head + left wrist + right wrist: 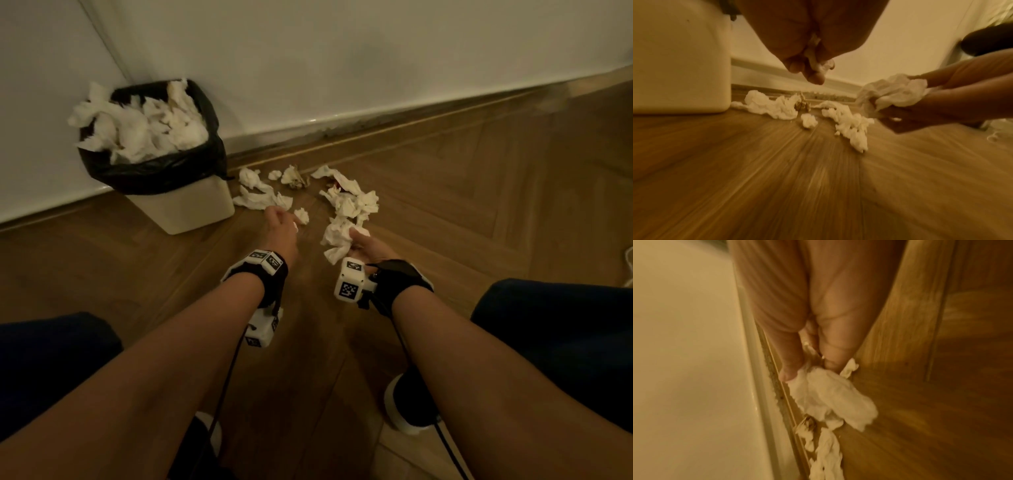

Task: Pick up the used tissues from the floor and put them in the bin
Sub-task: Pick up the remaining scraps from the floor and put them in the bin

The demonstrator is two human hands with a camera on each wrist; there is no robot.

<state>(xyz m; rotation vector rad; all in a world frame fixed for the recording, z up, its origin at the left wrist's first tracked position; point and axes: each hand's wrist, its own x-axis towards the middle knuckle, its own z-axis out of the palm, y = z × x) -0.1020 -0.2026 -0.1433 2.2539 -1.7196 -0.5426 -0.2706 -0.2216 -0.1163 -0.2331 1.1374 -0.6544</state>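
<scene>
A white bin (191,209) with a black liner stands in the corner, heaped with crumpled tissues (144,126). Several used tissues (352,202) lie scattered on the wooden floor to its right, one of them stained brown (294,178). My left hand (281,222) hovers over a small wad (301,215); its curled fingers pinch a small scrap of tissue (819,63). My right hand (359,243) grips a large crumpled tissue (337,240), lifted just above the floor. The right wrist view shows this tissue (828,391) hanging from its fingertips (789,373).
A white wall and skirting board (342,126) run behind the tissues. My knees in dark trousers (555,325) frame the bottom corners, and a black and white shoe (407,404) rests on the floor below my right arm. A pale cable (628,260) shows at the right edge.
</scene>
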